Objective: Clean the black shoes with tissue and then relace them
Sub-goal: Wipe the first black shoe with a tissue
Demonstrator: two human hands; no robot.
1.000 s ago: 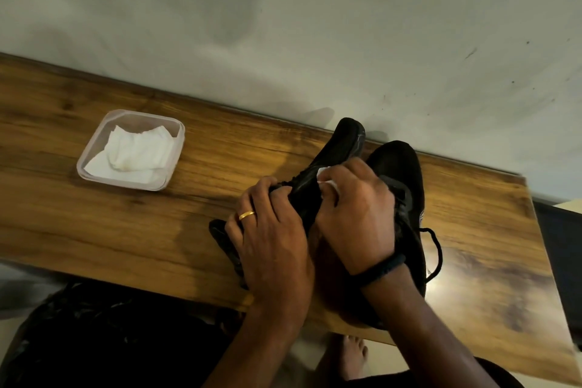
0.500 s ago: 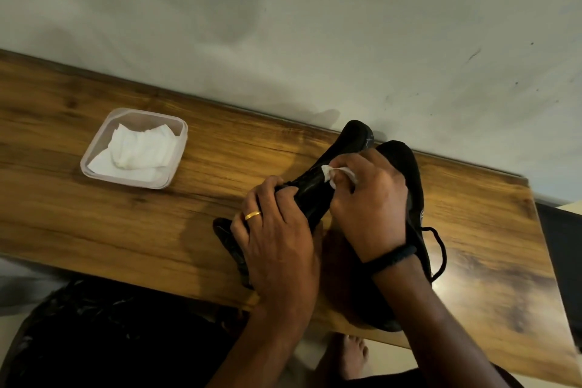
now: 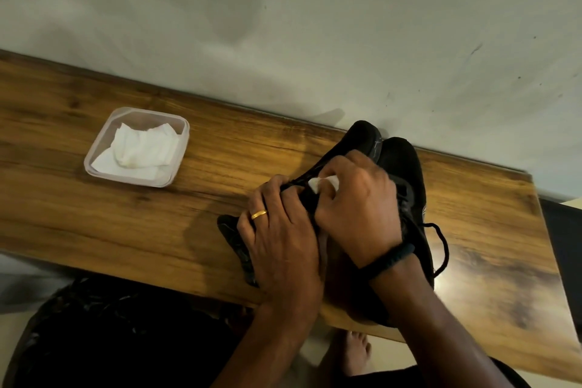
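Note:
Two black shoes lie on the wooden table (image 3: 94, 224). The left shoe (image 3: 356, 142) is tipped on its side, toe toward the wall. My left hand (image 3: 280, 239), with a gold ring, grips its upper near the laces. My right hand (image 3: 356, 208) pinches a small white tissue (image 3: 321, 181) and presses it against that shoe's upper. The right shoe (image 3: 406, 173) stands behind my right hand, mostly hidden, with a loose black lace (image 3: 442, 246) looping out to its right.
A clear plastic tub (image 3: 100, 148) with crumpled white tissues (image 3: 141, 148) sits at the left of the table. A grey wall runs along the table's far edge. My dark-clothed lap and a bare foot (image 3: 356, 353) show below the near edge.
My right hand with the tissue slid along the shoe's upper toward the toe and then back a little. My left hand kept its grip.

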